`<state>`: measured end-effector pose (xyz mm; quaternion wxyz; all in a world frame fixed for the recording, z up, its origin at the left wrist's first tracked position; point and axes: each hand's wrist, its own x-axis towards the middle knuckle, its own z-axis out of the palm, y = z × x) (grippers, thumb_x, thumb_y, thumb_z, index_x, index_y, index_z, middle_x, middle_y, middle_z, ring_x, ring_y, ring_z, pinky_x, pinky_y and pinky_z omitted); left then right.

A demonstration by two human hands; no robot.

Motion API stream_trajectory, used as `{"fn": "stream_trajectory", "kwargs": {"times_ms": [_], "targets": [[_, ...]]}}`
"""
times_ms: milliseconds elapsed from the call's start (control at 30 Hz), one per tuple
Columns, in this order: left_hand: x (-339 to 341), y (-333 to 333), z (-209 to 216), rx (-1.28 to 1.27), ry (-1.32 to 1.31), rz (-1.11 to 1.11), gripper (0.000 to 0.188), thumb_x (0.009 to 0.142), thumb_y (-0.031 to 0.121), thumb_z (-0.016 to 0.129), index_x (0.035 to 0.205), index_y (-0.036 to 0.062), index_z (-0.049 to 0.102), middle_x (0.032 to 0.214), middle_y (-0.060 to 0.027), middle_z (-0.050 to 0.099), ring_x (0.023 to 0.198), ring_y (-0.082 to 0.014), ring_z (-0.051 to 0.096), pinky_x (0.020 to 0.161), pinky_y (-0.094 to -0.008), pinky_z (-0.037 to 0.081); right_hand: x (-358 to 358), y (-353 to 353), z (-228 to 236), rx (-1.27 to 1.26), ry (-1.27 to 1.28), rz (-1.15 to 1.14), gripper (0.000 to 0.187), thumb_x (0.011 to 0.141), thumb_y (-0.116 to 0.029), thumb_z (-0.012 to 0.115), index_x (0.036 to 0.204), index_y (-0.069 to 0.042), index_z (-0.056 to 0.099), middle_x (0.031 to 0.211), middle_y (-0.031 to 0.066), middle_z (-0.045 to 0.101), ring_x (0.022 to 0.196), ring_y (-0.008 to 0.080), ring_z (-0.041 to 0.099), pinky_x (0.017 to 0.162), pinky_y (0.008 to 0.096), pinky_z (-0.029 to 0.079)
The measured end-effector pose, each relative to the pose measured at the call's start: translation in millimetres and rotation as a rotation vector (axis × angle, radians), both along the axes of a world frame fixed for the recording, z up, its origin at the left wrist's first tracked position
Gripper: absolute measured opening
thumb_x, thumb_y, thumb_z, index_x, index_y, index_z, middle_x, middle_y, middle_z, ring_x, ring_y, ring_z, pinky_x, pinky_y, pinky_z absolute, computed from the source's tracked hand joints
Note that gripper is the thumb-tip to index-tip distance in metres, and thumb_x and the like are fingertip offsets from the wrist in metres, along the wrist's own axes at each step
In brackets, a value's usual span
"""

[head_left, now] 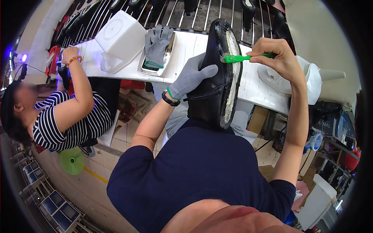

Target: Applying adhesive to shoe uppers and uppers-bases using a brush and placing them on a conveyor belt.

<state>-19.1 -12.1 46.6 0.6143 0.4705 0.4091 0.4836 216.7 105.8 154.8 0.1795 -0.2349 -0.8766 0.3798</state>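
A black boot (pixel 206 99) is held up in front of my chest, its underside turned to the right. A whitish strip (pixel 234 73) runs along that underside. My left hand (pixel 194 75), in a grey glove with a green cuff, grips the boot's upper with the thumb across its side. Bare and closed, my right hand (pixel 278 58) pinches a green-handled brush (pixel 237 58). The brush's pale bristles touch the boot near the edge of the underside.
On the white table (pixel 194 42) are a white plastic jug (pixel 120 37) and a tray (pixel 160 73) with a grey glove (pixel 157 44). Another white container (pixel 311 81) stands right. Behind is a metal roller rack (pixel 196 17) with boots. A co-worker in stripes (pixel 77 120) sits left.
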Motion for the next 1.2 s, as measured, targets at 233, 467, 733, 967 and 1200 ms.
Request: {"fn": "stream_trajectory", "kwargs": {"times_ms": [233, 467, 733, 967, 1200], "targets": [[-1, 0, -7, -0.029, -0.027, 0.064, 0.06, 0.088, 0.043, 0.064, 0.122, -0.0057, 0.055, 0.107, -0.0073, 0.064, 0.094, -0.0115, 0.058, 0.085, -0.0267, 0.047, 9, -14, -19, -0.012, -0.029, 0.019, 0.008, 0.077, -0.006, 0.076, 0.078, -0.001, 0.07, 0.073, 0.0052, 0.066, 0.068, 0.0133, 0.061, 0.061, 0.0278, 0.044], [-2, 1, -7, -0.017, -0.003, 0.134, 0.056, 0.089, 0.042, 0.063, 0.119, -0.0048, 0.057, 0.104, -0.0063, 0.064, 0.092, -0.011, 0.058, 0.083, -0.0265, 0.047, 16, -59, -28, -0.269, -0.05, 0.108, 0.011, 0.073, -0.001, 0.077, 0.081, 0.003, 0.071, 0.078, 0.0092, 0.068, 0.072, 0.0183, 0.065, 0.065, 0.029, 0.049], [6, 3, -5, -0.01, -0.014, 0.168, 0.052, 0.091, 0.042, 0.061, 0.116, -0.0039, 0.059, 0.099, -0.0052, 0.065, 0.087, -0.0097, 0.059, 0.08, -0.0259, 0.048, 15, -42, -30, 0.01, 0.086, -0.173, 0.009, 0.078, -0.005, 0.075, 0.084, 0.001, 0.072, 0.077, 0.0066, 0.069, 0.071, 0.0124, 0.064, 0.064, 0.0264, 0.048], [1, 2, -8, -0.041, 0.023, 0.181, 0.051, 0.092, 0.041, 0.059, 0.113, -0.0049, 0.061, 0.096, -0.0043, 0.065, 0.083, -0.0093, 0.058, 0.077, -0.025, 0.048, 24, -74, -22, -0.308, -0.065, 0.121, 0.008, 0.076, -0.003, 0.076, 0.079, 0.002, 0.07, 0.076, 0.0077, 0.068, 0.072, 0.0161, 0.066, 0.065, 0.0271, 0.049], [11, 6, -9, -0.109, -0.022, 0.205, 0.051, 0.093, 0.042, 0.057, 0.113, -0.0041, 0.061, 0.095, -0.004, 0.065, 0.083, -0.009, 0.059, 0.077, -0.0242, 0.048, 21, -57, -22, -0.099, -0.026, -0.162, 0.007, 0.078, -0.003, 0.074, 0.083, 0.002, 0.071, 0.077, 0.0076, 0.068, 0.074, 0.0131, 0.065, 0.065, 0.0257, 0.047]]}}
